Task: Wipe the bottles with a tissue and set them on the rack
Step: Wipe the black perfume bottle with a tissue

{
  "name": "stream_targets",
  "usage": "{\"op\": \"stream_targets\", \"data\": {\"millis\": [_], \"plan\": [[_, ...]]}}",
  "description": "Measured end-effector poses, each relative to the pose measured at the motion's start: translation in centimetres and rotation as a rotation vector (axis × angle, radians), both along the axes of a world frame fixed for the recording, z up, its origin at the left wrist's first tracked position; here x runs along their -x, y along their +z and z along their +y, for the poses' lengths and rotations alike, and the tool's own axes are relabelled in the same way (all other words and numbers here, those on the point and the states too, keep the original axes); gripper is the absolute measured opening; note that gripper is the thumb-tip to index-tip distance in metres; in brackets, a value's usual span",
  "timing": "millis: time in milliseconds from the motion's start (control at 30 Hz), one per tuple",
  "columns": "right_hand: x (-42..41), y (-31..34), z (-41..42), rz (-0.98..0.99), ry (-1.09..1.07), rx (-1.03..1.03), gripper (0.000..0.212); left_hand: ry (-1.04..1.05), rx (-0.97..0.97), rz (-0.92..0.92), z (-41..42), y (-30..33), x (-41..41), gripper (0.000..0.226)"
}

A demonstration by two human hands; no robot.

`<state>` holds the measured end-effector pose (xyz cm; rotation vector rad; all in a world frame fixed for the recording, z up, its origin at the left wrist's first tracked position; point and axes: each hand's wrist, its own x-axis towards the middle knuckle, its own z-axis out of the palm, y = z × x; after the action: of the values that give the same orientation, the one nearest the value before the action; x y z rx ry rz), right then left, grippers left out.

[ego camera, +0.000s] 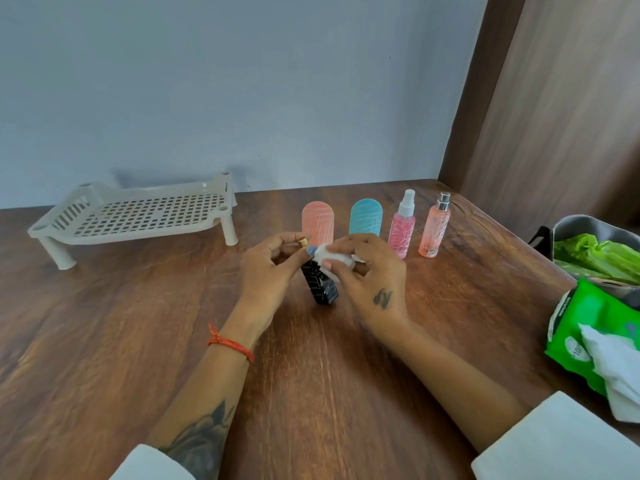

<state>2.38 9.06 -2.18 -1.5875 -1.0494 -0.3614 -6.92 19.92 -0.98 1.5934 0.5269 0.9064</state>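
A black bottle (pixel 320 287) with a gold top stands tilted at the middle of the wooden table (pixel 104 323). My left hand (pixel 268 271) grips its neck near the gold top. My right hand (pixel 367 271) pinches a white tissue (pixel 330 258) against the upper part of the bottle. Behind my hands stand a salmon rounded bottle (pixel 317 220), a teal rounded bottle (pixel 366 216), a pink spray bottle (pixel 402 226) with a white nozzle and a peach spray bottle (pixel 434 226) with a silver nozzle. The cream slotted rack (pixel 138 216) sits bare at the far left.
A green pack of wet wipes (pixel 585 337) lies at the right edge with a white wipe (pixel 613 362) pulled out. Behind it stands a grey bag (pixel 588 230) holding green packets. A wooden panel rises at the right, and a pale wall stands behind the table.
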Motion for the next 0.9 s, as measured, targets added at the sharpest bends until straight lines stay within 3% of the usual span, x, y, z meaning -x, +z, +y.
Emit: {"op": "stream_targets", "data": {"millis": [133,233,333,433,500,733,900], "plan": [[0.1,-0.9,0.4,-0.236,0.052,0.035,0.016,-0.004,0.011,-0.005,0.2,-0.2,-0.1,0.017],[-0.1,-0.9,0.3,-0.275,0.050,0.045,0.015,-0.007,0.022,-0.010,0.3,-0.3,-0.1,0.018],[-0.4,-0.8,0.3,-0.207,0.051,0.069,0.014,-0.009,0.015,-0.005,0.3,-0.3,-0.2,0.019],[-0.7,-0.3,0.3,0.040,0.002,0.053,0.012,0.001,-0.018,0.020,0.3,-0.3,-0.2,0.019],[-0.9,-0.1,0.1,0.100,-0.045,0.002,0.014,0.004,-0.025,0.025,0.2,-0.2,-0.2,0.019],[0.0,-0.8,0.3,-0.300,0.105,0.001,0.020,-0.020,-0.013,-0.003,0.4,-0.3,-0.2,0.018],[-0.8,-0.8,0.5,-0.245,0.046,0.025,0.017,0.000,-0.025,0.016,0.5,-0.3,-0.1,0.019]]}}
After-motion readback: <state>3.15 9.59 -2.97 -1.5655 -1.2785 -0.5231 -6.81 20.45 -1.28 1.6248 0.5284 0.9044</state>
